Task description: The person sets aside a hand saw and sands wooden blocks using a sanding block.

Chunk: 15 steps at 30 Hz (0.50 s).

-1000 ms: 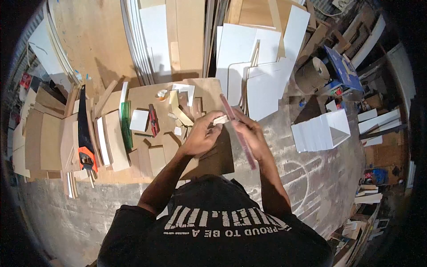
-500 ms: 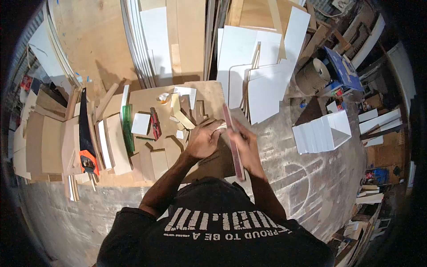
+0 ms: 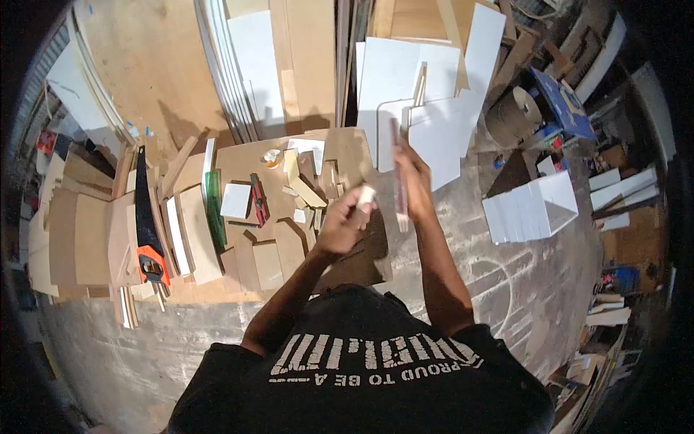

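My left hand (image 3: 343,226) is closed around a small pale block (image 3: 368,194), which looks like wood and shows at the fingertips. To its right, my right hand (image 3: 414,181) grips a long, narrow reddish-brown stick (image 3: 402,210), held nearly upright and blurred by motion. The stick and the block are apart. Beneath my hands is the tan worktable (image 3: 347,148). Close to my left hand lie a pale yellow angled piece (image 3: 308,192) and several small wood offcuts (image 3: 330,177).
A handsaw (image 3: 150,246) with an orange handle lies at the left, beside curved boards and a green strip (image 3: 215,210). A red and black tool (image 3: 258,200) lies by a white square (image 3: 236,200). White panels (image 3: 434,137) lean behind; a white box (image 3: 528,210) stands on the floor.
My right hand has swung up and away to the right with the stick, parting from my left hand. My left hand has turned, bringing the pale block into view.
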Each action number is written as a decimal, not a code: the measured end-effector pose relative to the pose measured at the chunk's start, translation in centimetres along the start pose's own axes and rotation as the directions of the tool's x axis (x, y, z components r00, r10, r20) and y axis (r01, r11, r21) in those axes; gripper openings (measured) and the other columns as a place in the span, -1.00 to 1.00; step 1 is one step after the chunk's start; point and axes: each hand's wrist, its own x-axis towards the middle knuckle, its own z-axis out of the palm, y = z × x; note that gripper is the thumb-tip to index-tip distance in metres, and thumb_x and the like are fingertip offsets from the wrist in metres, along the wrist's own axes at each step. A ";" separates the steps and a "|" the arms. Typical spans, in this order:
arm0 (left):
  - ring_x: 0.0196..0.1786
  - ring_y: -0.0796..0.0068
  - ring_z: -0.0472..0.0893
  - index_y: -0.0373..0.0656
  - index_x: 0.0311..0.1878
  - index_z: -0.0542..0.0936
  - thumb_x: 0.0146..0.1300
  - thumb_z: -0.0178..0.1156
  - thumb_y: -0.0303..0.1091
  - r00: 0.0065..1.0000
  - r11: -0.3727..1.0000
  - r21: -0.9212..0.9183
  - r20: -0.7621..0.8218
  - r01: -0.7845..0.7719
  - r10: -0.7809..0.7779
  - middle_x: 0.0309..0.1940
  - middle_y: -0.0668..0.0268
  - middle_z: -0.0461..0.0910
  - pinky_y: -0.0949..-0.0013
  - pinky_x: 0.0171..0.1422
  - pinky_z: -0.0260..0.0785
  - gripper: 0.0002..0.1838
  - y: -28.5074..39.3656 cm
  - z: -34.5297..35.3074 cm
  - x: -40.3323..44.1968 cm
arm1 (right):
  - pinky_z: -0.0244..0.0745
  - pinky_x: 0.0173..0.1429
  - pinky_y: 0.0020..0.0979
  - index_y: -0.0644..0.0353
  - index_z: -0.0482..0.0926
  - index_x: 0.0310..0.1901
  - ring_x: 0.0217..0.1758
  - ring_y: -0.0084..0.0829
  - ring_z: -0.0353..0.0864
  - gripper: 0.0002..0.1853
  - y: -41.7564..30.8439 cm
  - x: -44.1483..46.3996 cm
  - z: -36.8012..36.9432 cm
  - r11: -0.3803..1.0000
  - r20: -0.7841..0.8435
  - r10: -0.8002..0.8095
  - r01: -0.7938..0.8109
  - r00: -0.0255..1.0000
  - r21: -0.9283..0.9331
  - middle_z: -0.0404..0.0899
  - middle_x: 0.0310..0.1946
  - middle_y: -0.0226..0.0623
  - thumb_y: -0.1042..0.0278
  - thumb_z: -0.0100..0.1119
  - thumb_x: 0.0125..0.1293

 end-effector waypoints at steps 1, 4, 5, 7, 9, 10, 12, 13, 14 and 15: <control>-0.28 0.58 0.54 -0.20 0.16 0.48 0.46 0.09 -0.38 0.999 0.972 -0.233 -0.036 -0.028 0.020 -0.26 0.39 0.55 0.38 -0.03 0.47 -0.74 -0.4 -0.9 0.7 | 0.40 0.25 -0.30 0.29 0.38 0.36 0.20 -0.27 0.50 -0.23 0.2 -0.7 -0.3 0.996 -0.038 -0.022 0.025 0.999 0.089 0.51 0.18 -0.04 -0.13 0.21 0.28; -0.14 0.53 0.57 -0.06 0.03 0.51 0.46 0.11 -0.33 0.976 0.735 -0.677 -0.175 -0.024 -0.129 -0.25 0.47 0.54 0.23 0.14 0.47 -0.85 -1.8 -2.3 1.3 | 0.35 0.31 -0.31 0.32 0.34 0.38 0.25 -0.30 0.47 -0.24 1.4 -4.0 0.0 0.937 0.053 0.175 -0.183 0.983 0.298 0.47 0.22 -0.06 -0.11 0.15 0.34; -0.10 0.51 0.57 -0.01 0.02 0.50 0.45 0.13 -0.30 0.985 0.702 -0.712 -0.141 -0.034 -0.096 -0.23 0.49 0.55 0.20 0.21 0.41 -0.86 -2.1 -2.6 1.5 | 0.28 0.37 -0.32 0.36 0.30 0.40 0.28 -0.30 0.43 -0.30 3.6 -5.0 0.5 0.893 0.140 0.021 -0.081 0.990 0.442 0.45 0.25 -0.09 0.00 0.08 0.40; -0.09 0.50 0.57 0.00 0.02 0.49 0.45 0.14 -0.28 0.960 0.719 -0.689 -0.254 -0.092 -0.121 -0.23 0.47 0.54 0.18 0.25 0.38 -0.85 -1.5 -1.8 1.6 | 0.25 0.39 -0.33 0.38 0.30 0.39 0.29 -0.30 0.42 -0.34 5.9 -6.3 2.3 0.922 0.091 0.050 -0.081 0.995 0.378 0.43 0.26 -0.10 0.03 0.05 0.43; -0.09 0.54 0.57 -0.04 0.07 0.46 0.43 0.18 -0.32 0.914 0.707 -0.696 -0.358 -0.123 -0.193 -0.20 0.41 0.56 0.24 0.19 0.41 -0.79 0.2 0.3 1.6 | 0.24 0.39 -0.34 0.40 0.31 0.38 0.29 -0.31 0.42 -0.35 5.9 -7.6 3.6 0.933 0.063 0.029 -0.049 0.998 0.358 0.42 0.26 -0.10 0.05 0.02 0.45; -0.09 0.55 0.57 -0.07 0.07 0.46 0.42 0.19 -0.35 0.918 0.783 -0.604 -0.379 -0.151 -0.115 -0.18 0.39 0.57 0.26 0.15 0.43 -0.78 -0.2 0.6 1.8 | 0.24 0.39 -0.34 0.40 0.31 0.38 0.28 -0.31 0.42 -0.36 4.4 -8.5 4.3 0.929 0.067 -0.007 -0.018 0.998 0.370 0.42 0.25 -0.10 0.05 0.01 0.45; -0.10 0.57 0.57 -0.13 0.08 0.46 0.39 0.22 -0.42 0.918 0.894 -0.395 -0.395 -0.213 0.044 -0.15 0.35 0.59 0.32 0.08 0.46 -0.75 -0.9 1.0 1.8 | 0.25 0.37 -0.34 0.40 0.31 0.38 0.27 -0.31 0.42 -0.36 3.9 -8.8 4.2 0.920 0.074 -0.022 -0.009 0.997 0.392 0.42 0.24 -0.10 0.05 0.01 0.45; -0.12 0.58 0.57 -0.22 0.02 0.50 0.34 0.24 -0.51 0.926 0.899 -0.382 -0.373 -0.216 0.064 -0.14 0.31 0.62 0.39 0.00 0.48 -0.78 -0.3 1.1 1.7 | 0.26 0.36 -0.34 0.40 0.31 0.38 0.26 -0.31 0.42 -0.36 4.6 -8.4 3.9 0.915 0.079 -0.002 -0.030 0.997 0.402 0.43 0.23 -0.10 0.06 0.01 0.45; -0.13 0.57 0.58 -0.23 -0.01 0.52 0.34 0.24 -0.51 0.935 0.932 -0.306 -0.346 -0.192 0.079 -0.16 0.31 0.63 0.39 0.00 0.47 -0.80 -0.6 1.2 1.6 | 0.26 0.35 -0.34 0.40 0.31 0.37 0.25 -0.31 0.42 -0.36 5.1 -8.1 3.7 0.910 0.086 0.019 -0.053 0.996 0.410 0.43 0.22 -0.10 0.06 0.02 0.44; -0.14 0.56 0.58 -0.24 -0.04 0.53 0.33 0.24 -0.52 0.943 0.959 -0.228 -0.320 -0.169 0.090 -0.18 0.31 0.63 0.38 0.00 0.47 -0.83 -0.9 1.2 1.3 | 0.30 0.28 -0.34 0.38 0.41 0.27 0.14 -0.34 0.47 -0.43 4.8 -8.0 3.6 0.854 0.065 0.107 -0.125 0.992 0.504 0.50 0.09 -0.17 0.06 0.01 0.44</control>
